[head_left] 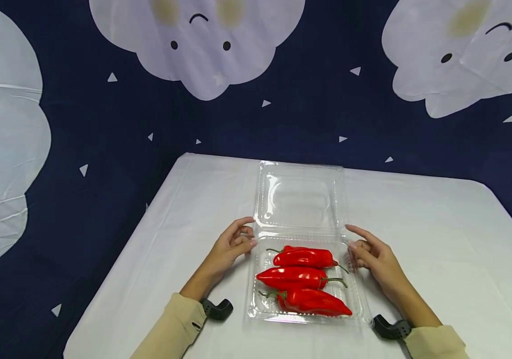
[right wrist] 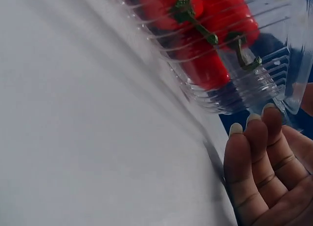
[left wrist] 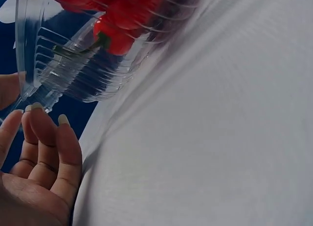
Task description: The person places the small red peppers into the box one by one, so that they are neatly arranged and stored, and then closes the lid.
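Note:
A clear plastic clamshell container (head_left: 264,315) lies on the table with its lid (head_left: 298,194) folded back, away from me. Several glossy red peppers (head_left: 302,258) with green stems fill its base, laid crosswise. At the container's left side, near the hinge, is my left hand (head_left: 231,247), index finger stretched toward the lid corner and thumb at the base's rim. My right hand (head_left: 377,257) mirrors it on the right, thumb against the rim. Both wrist views show loosely bent fingertips (left wrist: 36,108) and fingertips (right wrist: 253,119) close by the clear corners; whether they all touch is hard to tell.
A white cloth (head_left: 184,199) covers the table. Behind it hangs a dark blue backdrop (head_left: 300,119) with pale clouds and small triangles. Each forearm has a beige sleeve and a black wrist strap (head_left: 217,309).

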The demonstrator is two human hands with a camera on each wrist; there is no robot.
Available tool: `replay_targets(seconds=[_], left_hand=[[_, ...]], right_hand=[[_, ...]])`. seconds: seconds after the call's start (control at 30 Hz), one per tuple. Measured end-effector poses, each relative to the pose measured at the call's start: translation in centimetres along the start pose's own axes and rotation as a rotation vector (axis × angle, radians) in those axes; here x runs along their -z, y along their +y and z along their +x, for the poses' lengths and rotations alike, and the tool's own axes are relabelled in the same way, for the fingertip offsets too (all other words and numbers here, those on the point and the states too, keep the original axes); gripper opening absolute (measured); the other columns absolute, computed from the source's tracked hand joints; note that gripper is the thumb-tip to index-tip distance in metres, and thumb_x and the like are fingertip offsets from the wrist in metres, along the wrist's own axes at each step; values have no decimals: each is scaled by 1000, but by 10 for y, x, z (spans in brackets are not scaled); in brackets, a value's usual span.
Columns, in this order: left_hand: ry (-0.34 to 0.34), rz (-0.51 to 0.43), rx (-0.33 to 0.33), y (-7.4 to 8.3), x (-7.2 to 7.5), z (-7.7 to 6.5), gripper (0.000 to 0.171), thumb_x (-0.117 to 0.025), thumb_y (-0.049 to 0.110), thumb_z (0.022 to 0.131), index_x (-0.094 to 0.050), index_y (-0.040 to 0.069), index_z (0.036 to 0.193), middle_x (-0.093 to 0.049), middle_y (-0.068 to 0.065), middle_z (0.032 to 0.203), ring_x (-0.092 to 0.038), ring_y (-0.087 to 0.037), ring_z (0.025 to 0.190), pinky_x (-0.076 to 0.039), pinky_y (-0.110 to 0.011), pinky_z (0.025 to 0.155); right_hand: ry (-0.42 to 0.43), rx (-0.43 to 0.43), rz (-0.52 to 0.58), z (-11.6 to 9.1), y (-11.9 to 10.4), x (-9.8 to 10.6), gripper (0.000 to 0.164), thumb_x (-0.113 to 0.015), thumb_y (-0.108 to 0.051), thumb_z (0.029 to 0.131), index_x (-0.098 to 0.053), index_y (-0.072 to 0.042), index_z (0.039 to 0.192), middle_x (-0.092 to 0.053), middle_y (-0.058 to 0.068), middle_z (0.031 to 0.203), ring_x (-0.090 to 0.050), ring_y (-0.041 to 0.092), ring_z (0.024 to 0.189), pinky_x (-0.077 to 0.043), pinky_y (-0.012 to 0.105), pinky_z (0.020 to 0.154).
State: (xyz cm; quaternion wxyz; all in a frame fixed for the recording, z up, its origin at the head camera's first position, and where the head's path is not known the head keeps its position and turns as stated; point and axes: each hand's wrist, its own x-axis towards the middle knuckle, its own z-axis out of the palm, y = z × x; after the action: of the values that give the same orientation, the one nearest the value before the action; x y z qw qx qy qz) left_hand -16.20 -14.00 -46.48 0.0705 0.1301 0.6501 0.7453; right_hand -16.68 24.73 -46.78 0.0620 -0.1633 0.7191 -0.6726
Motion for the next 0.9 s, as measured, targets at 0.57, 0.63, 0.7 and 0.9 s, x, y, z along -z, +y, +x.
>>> replay_targets(seconds=[0.57,0.63,0.7,0.9], left_hand=[[24,-18,-24,0,-7,0,41,-66,-7,94,-51,-7,132,-51,-13,112,-59,-13,88,-53,-25,78],[27,-17,-24,0,-7,-1,40,-66,-7,94,-51,-8,131,-51,-15,112,-59,-13,89,-53,-25,79],[31,-21,-22,-1,-6,-1,39,-65,-9,93,-50,-10,130,-50,-17,112,-58,-12,88,-53,-25,79],[41,-1,-24,-2,-5,-3,36,-62,-8,94,-51,-10,128,-55,-8,112,-57,-10,87,-50,-22,77]], right_hand=[[29,165,83,-5,8,-3,43,-55,13,99,-41,10,140,-59,7,108,-62,9,70,-54,24,58],[21,170,105,-4,8,-3,40,-53,14,99,-42,11,137,-58,9,111,-62,8,72,-55,24,59],[15,166,126,-4,8,-3,36,-53,14,99,-44,10,134,-59,10,113,-63,7,73,-55,24,59],[20,113,138,-8,6,-3,32,-52,13,100,-52,2,129,-66,0,106,-65,9,82,-57,25,67]])
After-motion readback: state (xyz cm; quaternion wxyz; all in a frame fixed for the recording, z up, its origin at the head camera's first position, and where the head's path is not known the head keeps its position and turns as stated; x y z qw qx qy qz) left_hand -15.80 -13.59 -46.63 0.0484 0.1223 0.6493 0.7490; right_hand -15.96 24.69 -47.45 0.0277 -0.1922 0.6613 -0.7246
